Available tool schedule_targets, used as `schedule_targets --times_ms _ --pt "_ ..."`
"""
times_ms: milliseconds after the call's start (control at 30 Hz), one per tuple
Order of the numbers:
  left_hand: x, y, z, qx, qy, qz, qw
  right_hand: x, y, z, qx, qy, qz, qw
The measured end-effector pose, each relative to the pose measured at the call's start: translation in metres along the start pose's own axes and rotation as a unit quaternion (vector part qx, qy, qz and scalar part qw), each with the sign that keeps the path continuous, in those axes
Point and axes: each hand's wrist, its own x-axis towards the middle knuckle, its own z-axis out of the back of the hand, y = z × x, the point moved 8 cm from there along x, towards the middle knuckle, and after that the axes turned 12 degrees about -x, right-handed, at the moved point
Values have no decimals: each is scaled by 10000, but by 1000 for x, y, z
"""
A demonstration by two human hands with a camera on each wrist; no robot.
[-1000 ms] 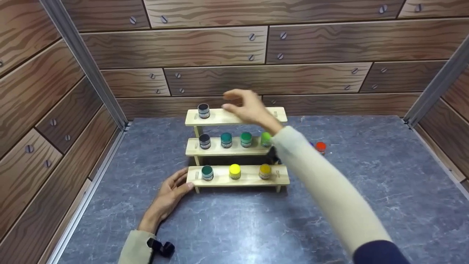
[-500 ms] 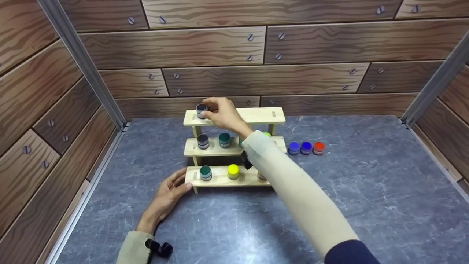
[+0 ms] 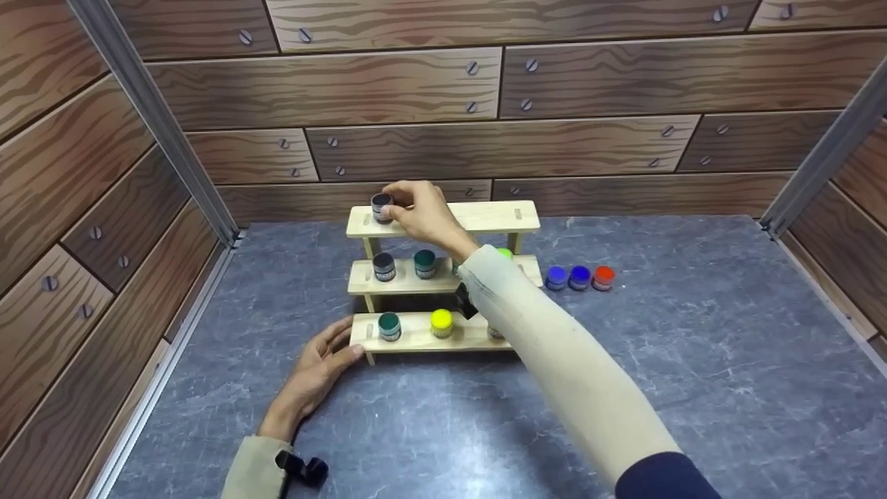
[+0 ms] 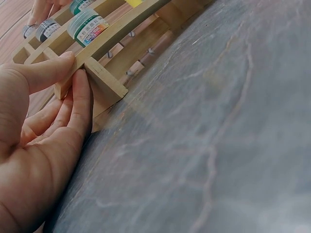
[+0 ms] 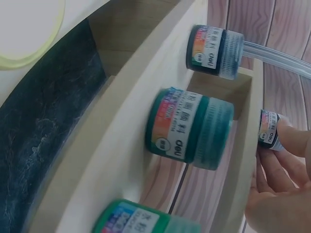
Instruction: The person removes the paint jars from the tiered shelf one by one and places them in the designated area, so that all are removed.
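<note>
Distinctly dark, cylindrical jar (image 3: pixel 380 203), pale label, pinched by right hand (image 3: pixel 422 211).

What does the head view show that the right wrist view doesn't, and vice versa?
Only head: the left hand gripping the wooden rack, plus a red jar and two blue jars on the table.
Only right wrist: legible "deli" print on the label of the teal jar.
Both: that teal jar, the rack, and the right hand pinching a dark jar.

I'm looking into a staged work booth (image 3: pixel 856 229): wood-print panels (image 3: pixel 416 83) and metal corner posts (image 3: pixel 149 111) rise behind and beside the marbled tabletop (image 3: pixel 693 374).
</note>
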Motion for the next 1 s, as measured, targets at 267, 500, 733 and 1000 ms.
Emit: schedule_targets --times_ms 267,500,733,1000 --pt "-1 -3 1 -5 -86 -37 10000 -12 -5 14 10 7 46 10000" --pt "-2 -4 2 1 -91 -73 9999 -23 -10 33 45 -72 215 9997" --pt "1 -5 0 -65 -34 -38 10000 -33 -24 58 105 -243 324 9991" --pt "0 -1 -1 -50 28 37 10000 -47 -48 85 97 -433 248 9987"
